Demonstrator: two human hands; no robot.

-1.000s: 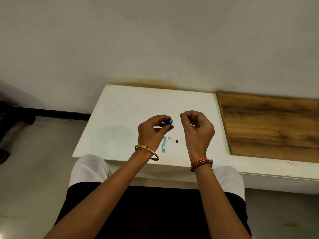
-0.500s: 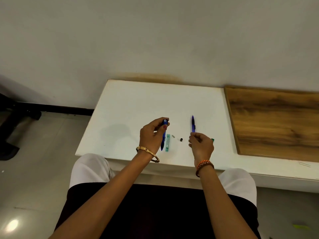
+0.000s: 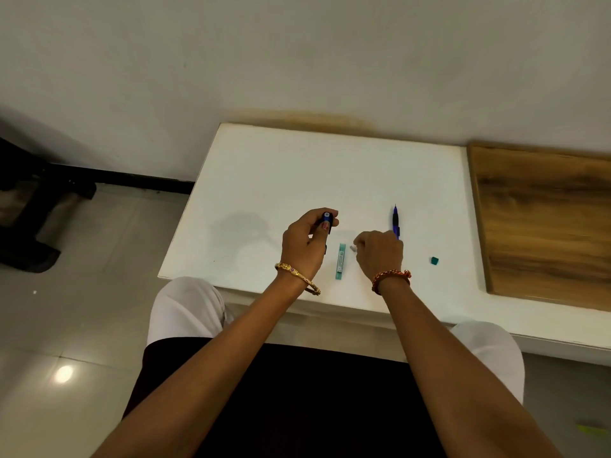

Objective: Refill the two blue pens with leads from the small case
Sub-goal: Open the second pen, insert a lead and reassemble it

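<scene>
My left hand (image 3: pixel 305 244) grips one blue pen (image 3: pixel 326 217) nearly upright over the white table (image 3: pixel 297 173), its open top end facing me. The second blue pen (image 3: pixel 395 221) lies on the table pointing away, its near end hidden behind my right hand (image 3: pixel 380 256). That hand is lowered onto the table with fingers curled, fingertips at a small white piece (image 3: pixel 353 248). Whether it pinches anything is hidden. The slim teal lead case (image 3: pixel 340 261) lies flat between my hands. Its small teal cap (image 3: pixel 434 260) sits to the right.
A wooden board (image 3: pixel 542 219) covers the right part of the table. The wall runs right behind the table. Tiled floor and dark furniture legs (image 3: pixel 29 219) lie to the left. My lap is under the table's near edge.
My right hand has left the second pen lying on the table and moved left to the small pieces beside the lead case. My left hand keeps its pen.
</scene>
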